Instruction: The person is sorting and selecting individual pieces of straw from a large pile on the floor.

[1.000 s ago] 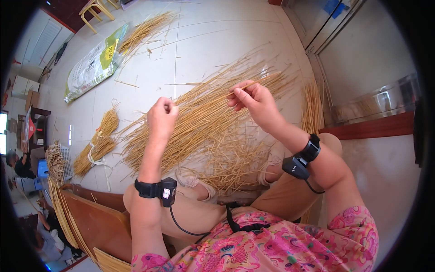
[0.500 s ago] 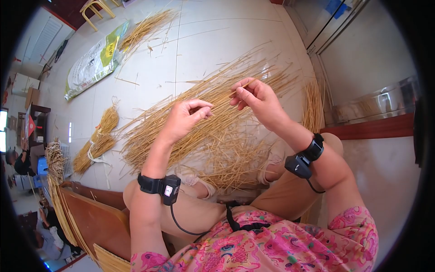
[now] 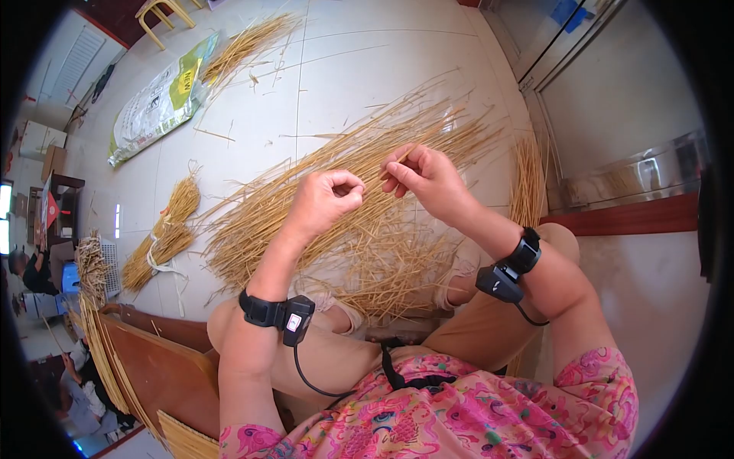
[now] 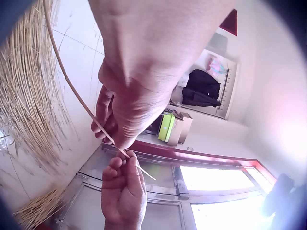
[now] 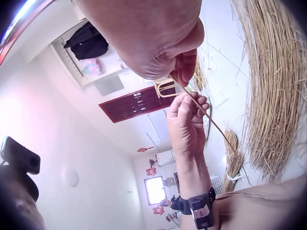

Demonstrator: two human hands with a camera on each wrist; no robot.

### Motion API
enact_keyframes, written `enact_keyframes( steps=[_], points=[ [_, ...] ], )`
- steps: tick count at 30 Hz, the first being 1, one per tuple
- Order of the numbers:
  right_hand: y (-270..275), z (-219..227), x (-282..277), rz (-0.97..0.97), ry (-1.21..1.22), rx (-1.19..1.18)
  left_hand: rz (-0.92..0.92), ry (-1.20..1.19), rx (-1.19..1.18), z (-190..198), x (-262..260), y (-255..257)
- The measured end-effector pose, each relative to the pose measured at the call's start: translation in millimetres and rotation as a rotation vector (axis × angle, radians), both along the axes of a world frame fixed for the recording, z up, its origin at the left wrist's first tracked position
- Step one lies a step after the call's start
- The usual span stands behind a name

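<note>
Over the straw pile, both hands pinch one long thin straw stalk [image 4: 65, 76]. The left hand [image 3: 325, 200] holds it between thumb and curled fingers. Close to its right, the right hand [image 3: 425, 177] pinches the stalk near one end, and a short pale tip sticks out past those fingers in the left wrist view. In the right wrist view the long part of the stalk slants down past the left hand [image 5: 186, 127]. Beneath the hands a wide layer of loose straw [image 3: 306, 210] lies on the tiled floor.
Short straw scraps [image 3: 390, 268] lie between the person's feet. To the left are a tied straw bundle [image 3: 164, 233] and a brown wooden board [image 3: 164, 375]. A printed sack [image 3: 157, 107] with straw lies farther off. More straw [image 3: 527, 180] stands by the door at right.
The left hand has moved right, from apart at the left to close beside the right hand, and its fingers have curled in. The right hand has stayed nearly in place, still pinching straw.
</note>
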State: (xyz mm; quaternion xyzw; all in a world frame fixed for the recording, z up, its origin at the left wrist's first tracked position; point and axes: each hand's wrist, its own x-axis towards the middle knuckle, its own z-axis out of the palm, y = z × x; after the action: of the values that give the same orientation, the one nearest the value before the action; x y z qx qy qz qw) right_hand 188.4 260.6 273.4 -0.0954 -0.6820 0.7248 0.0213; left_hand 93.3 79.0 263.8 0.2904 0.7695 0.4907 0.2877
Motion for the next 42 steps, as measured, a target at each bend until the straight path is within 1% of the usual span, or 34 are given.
enact_keyframes(
  steps=[1,7,10,13,16,19,22,25,28,31,34,37,40,42],
  points=[
    [0.4,-0.2,-0.2,0.018,-0.01,0.0,-0.006,0.027,-0.02,2.6,0.0,0.0],
    [-1.9,-2.0,-1.0,0.003,-0.013,-0.016,0.004,-0.025,-0.031,2.1,0.4,1.0],
    [-2.7,-2.5,-0.6,0.007,-0.02,-0.03,-0.031,-0.021,-0.021,8.2,2.0,0.9],
    [-3.6,-3.0,-0.4,0.01,-0.013,-0.032,-0.043,-0.068,0.05,0.4,0.7,-0.2],
    [-2.7,-4.8,0.5,0.004,0.003,-0.026,-0.068,-0.2,0.163,-2.6,-2.1,-0.9],
    [-2.8,-2.4,0.3,-0.001,0.017,-0.038,-0.047,-0.231,0.157,0.8,-2.8,0.4],
    [-4.0,-2.5,0.7,0.005,0.035,-0.028,-0.044,-0.227,0.132,-1.9,-4.0,0.7],
    [-4.9,-2.0,0.4,0.014,0.013,-0.047,0.002,-0.158,0.131,-4.5,-1.5,2.4],
    [-4.6,0.9,1.2,0.009,0.017,-0.033,0.136,-0.088,0.181,-15.9,-3.4,4.2],
    [-4.3,2.7,0.0,0.018,0.03,-0.039,0.378,-0.3,0.138,-9.5,-7.3,3.0],
    [-3.1,2.2,0.2,-0.064,0.064,-0.057,0.537,-0.285,0.154,-11.5,-17.5,-5.9],
    [7.1,0.8,-0.2,-0.11,0.07,-0.099,0.665,-0.197,0.159,-12.8,-32.2,-22.4],
    [13.4,8.1,-0.2,-0.102,0.034,-0.093,0.524,-0.004,-0.044,-7.3,-43.9,-39.4],
    [14.1,9.6,1.1,-0.082,0.045,-0.095,0.339,-0.092,-0.071,-0.7,-35.2,-31.8]
  ],
)
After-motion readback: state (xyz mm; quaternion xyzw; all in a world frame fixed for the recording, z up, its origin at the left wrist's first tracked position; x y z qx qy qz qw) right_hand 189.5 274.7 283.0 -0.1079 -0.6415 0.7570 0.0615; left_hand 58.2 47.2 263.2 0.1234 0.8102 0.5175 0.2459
